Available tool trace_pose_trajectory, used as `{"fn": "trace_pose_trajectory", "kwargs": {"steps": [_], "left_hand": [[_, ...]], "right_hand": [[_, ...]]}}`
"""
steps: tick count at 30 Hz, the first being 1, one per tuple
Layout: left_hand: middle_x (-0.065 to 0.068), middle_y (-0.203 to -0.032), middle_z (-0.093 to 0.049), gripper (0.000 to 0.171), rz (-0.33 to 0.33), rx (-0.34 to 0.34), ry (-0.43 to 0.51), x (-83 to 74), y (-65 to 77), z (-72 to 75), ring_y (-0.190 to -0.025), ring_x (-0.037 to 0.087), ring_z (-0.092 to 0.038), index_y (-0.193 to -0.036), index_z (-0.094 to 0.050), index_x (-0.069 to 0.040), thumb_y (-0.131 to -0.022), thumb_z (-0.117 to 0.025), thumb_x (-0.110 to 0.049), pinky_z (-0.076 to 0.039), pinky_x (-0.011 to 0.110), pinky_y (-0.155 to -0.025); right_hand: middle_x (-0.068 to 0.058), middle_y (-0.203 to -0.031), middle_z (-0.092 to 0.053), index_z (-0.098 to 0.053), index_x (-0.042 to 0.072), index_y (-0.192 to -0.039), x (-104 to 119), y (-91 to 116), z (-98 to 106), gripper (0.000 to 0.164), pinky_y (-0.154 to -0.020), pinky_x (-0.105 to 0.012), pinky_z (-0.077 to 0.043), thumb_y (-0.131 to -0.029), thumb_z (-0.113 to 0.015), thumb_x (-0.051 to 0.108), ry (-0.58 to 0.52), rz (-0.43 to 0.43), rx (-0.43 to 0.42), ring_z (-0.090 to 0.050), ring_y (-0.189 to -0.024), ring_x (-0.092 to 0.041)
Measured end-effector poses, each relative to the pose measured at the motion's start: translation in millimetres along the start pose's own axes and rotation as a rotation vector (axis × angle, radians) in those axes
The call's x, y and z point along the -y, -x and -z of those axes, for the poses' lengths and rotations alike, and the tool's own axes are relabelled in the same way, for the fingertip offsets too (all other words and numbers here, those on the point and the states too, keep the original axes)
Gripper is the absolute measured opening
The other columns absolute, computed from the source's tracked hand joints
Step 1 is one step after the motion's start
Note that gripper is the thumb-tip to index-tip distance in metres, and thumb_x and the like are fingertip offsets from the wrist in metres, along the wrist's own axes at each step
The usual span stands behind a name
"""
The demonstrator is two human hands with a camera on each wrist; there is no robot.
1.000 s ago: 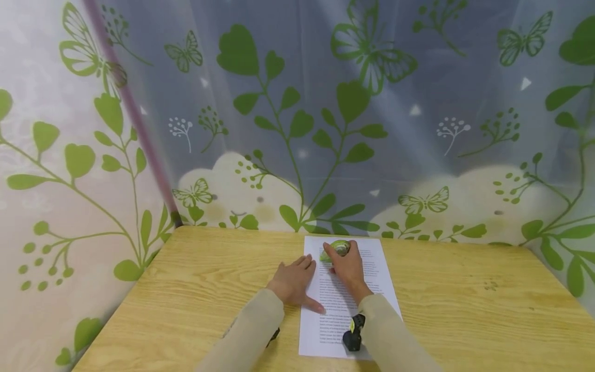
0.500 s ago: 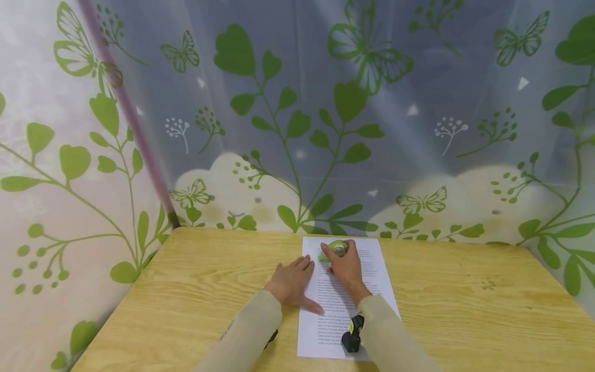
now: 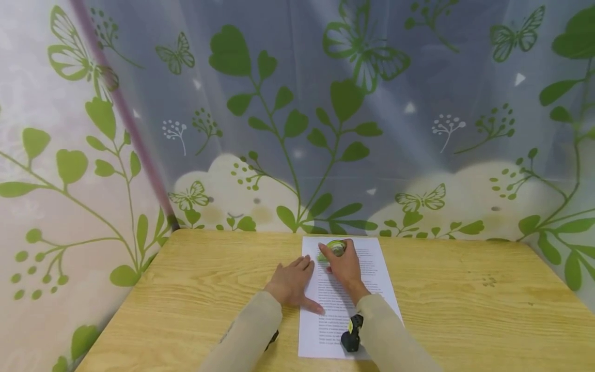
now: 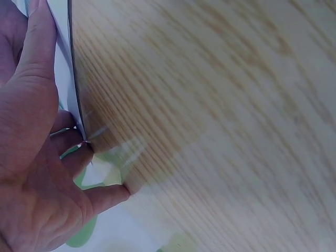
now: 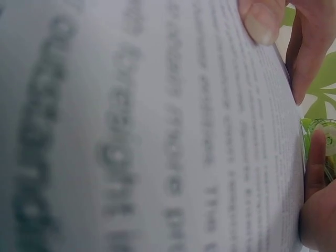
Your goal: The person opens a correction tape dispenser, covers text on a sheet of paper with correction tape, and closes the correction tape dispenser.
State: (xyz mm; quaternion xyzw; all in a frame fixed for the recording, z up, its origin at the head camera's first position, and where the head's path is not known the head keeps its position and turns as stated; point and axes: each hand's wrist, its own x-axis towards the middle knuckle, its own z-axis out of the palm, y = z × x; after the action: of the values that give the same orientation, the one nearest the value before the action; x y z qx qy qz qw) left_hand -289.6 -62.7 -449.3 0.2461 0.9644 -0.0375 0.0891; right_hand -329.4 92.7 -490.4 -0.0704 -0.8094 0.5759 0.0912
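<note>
Green dispenser (image 3: 335, 248), rounded with a clear part in its side and probably a correction tape, is at the far end of a printed sheet (image 3: 310, 336), over the upper lines of text. The right hand (image 3: 345, 266) grasps it from the near right, thumb on its left side and fingers round its right; the dispenser's narrower end points left. Whether that end touches the paper cannot be told, since the hand covers much of it.

Just to the left, the left hand (image 3: 290, 281) holds nothing: its fingers are extended across the sheet's left edge, and its thumb reaches over the paper toward the right.

The step in hand looks like working the dispenser along a line of print while the other hand steadies the page. The next move would seem to call for light, even pressure along the line, with the left hand pressing enough to stop the sheet from sliding.

The sheet lies lengthwise on the wood-grain desk (image 3: 465, 315), its far end close to the desk's far edge. Both forearms come from the near side in pale sleeves (image 3: 392, 333), and a small black device (image 3: 351, 336) sits at the right wrist. Beyond the desk hangs a curtain (image 3: 288, 170) printed with green leaves and butterflies.
</note>
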Motion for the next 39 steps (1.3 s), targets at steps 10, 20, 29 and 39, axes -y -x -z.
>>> {"fn": "trace_pose_trajectory", "kwargs": {"steps": [10, 20, 29, 39], "left_hand": [[0.005, -0.156, -0.025, 0.118, -0.003, -0.014, -0.002, 0.8, 0.9, -1.4, -0.141, 0.020, -0.023, -0.151, -0.030, -0.011, -0.062, -0.060, -0.083, -0.033, 0.058, -0.101], [0.005, -0.156, -0.025, 0.119, 0.000, -0.012, -0.015, 0.4, 2.4, -1.3, -0.141, 0.019, -0.023, -0.151, -0.029, -0.011, -0.062, -0.060, -0.083, -0.033, 0.057, -0.101], [0.005, -0.156, -0.024, 0.119, -0.008, -0.014, -0.016, -0.1, 1.4, 1.4, -0.141, 0.019, -0.022, -0.151, -0.028, -0.010, -0.062, -0.060, -0.083, -0.033, 0.058, -0.101], [0.005, -0.157, -0.021, 0.119, -0.002, 0.013, -0.019, 0.5, 0.0, 0.4, -0.142, 0.018, -0.020, -0.152, -0.026, -0.011, -0.063, -0.058, -0.083, -0.031, 0.057, -0.103]], "right_hand": [[-0.015, -0.095, -0.058, -0.042, 0.003, -0.123, 0.7, -0.2, -0.4, 0.063, -0.053, -0.027, -0.051, -0.085, -0.070, 0.045, 0.004, 0.009, 0.009, -0.058, -0.054, -0.013], [-0.017, -0.096, -0.058, -0.040, 0.005, -0.114, -0.1, 0.2, -1.9, 0.050, -0.050, -0.028, -0.052, -0.087, -0.070, 0.035, 0.004, 0.016, 0.011, -0.060, -0.051, -0.015], [-0.019, -0.097, -0.059, -0.039, 0.004, -0.117, 2.1, -2.4, 0.5, 0.052, -0.045, -0.030, -0.051, -0.087, -0.070, 0.033, 0.052, 0.037, 0.023, -0.059, -0.044, -0.017], [-0.020, -0.096, -0.059, -0.038, 0.003, -0.115, 2.3, -3.0, 0.3, 0.048, -0.044, -0.030, -0.052, -0.088, -0.070, 0.028, 0.016, 0.047, 0.022, -0.060, -0.043, -0.019]]}}
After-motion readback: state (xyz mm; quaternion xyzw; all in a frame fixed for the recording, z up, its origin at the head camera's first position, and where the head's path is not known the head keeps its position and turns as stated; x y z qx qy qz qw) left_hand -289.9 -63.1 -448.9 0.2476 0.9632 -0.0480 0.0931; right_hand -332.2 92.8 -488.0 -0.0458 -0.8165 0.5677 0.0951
